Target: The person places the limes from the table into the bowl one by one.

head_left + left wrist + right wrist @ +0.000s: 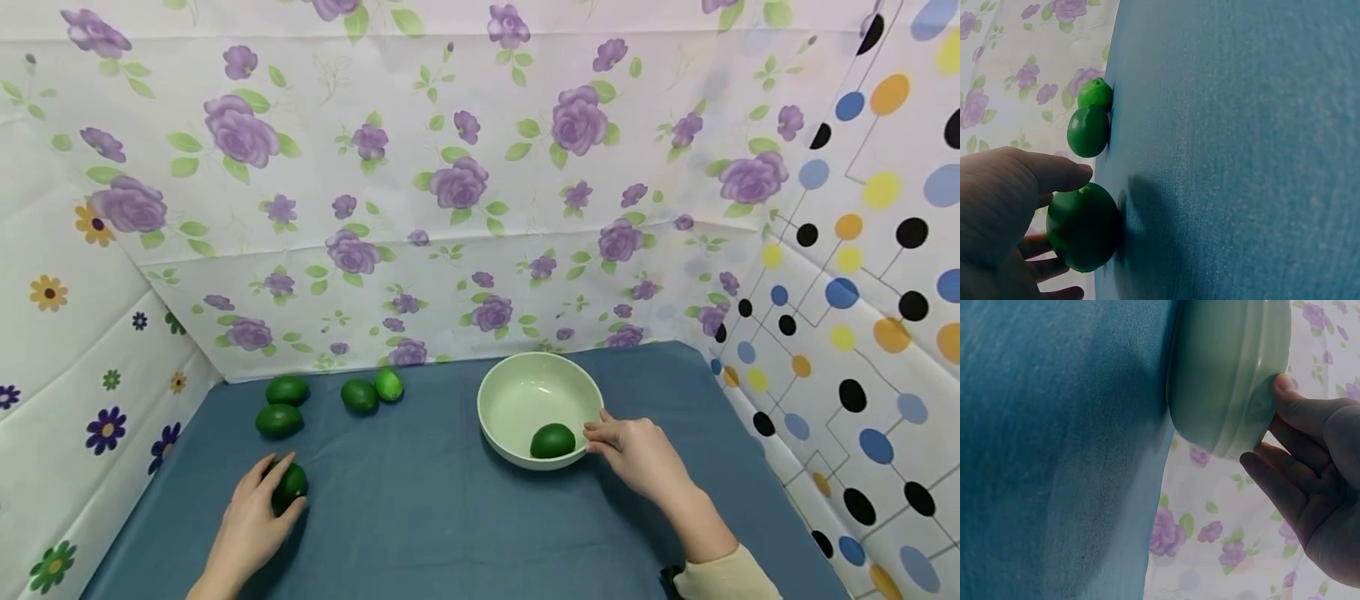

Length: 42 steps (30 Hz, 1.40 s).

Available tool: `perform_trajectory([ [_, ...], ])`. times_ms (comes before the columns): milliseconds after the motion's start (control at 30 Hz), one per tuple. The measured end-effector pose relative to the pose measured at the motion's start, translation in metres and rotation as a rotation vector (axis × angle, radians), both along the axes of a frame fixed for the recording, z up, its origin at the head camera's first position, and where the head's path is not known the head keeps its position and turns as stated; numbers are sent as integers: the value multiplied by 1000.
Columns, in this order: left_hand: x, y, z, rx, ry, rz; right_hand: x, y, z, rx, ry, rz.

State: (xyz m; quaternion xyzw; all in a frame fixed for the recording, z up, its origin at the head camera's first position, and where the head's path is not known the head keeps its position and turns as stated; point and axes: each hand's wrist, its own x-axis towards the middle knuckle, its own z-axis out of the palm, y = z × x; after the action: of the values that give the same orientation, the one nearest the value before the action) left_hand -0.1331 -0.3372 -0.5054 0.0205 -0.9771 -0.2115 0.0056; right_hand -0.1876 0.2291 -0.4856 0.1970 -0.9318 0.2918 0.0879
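at the lower left of the head view, the left hand point(251, 517) is curving round a dark green fruit point(291, 490) on the blue cloth point(420, 517), while well apart from it, right of centre, the right hand point(637, 454) is pinching the rim of a pale green bowl point(517, 400). at the lower left of the left wrist view, the fruit is looking light, firm and slightly slick, its broad middle probably offering the best hold, though how hard the fingers are pressing i cannot tell. near the top of the right wrist view, the bowl's glossy wall is seeming stiff, slippery and perhaps breakable, its rim likely giving the surest grip.
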Motion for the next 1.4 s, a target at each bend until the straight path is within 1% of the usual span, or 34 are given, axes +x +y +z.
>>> perform_trajectory([
  [133,0,-1,-1,2,6,15,0,-1,0,-6,-2,1],
  [300,-1,-1,-2,6,28,7,-2,-1,1,3,-7,-13],
  [433,-1,-2,-2,5,16,7,-1,-2,2,8,-20,-13],
  [600,-2,-3,-3,4,-3,11,0,-2,3,7,-17,-15],
  [800,-2,-3,-3,1,-5,5,0,-1,3,10,-21,-12],
  [900,-2,-3,-3,5,-2,8,0,-2,3,11,-16,-16],
  [1067,-8,-2,3,12,12,25,-4,-3,7,3,-10,-12],
  [1167,-8,-3,4,17,-9,31,-3,-4,6,-3,-29,-9],
  [1267,-7,-5,2,29,-43,31,-2,-3,3,-4,-44,-16],
  [1400,-9,-5,0,34,-59,32,-4,-1,3,-5,-35,-15],
])
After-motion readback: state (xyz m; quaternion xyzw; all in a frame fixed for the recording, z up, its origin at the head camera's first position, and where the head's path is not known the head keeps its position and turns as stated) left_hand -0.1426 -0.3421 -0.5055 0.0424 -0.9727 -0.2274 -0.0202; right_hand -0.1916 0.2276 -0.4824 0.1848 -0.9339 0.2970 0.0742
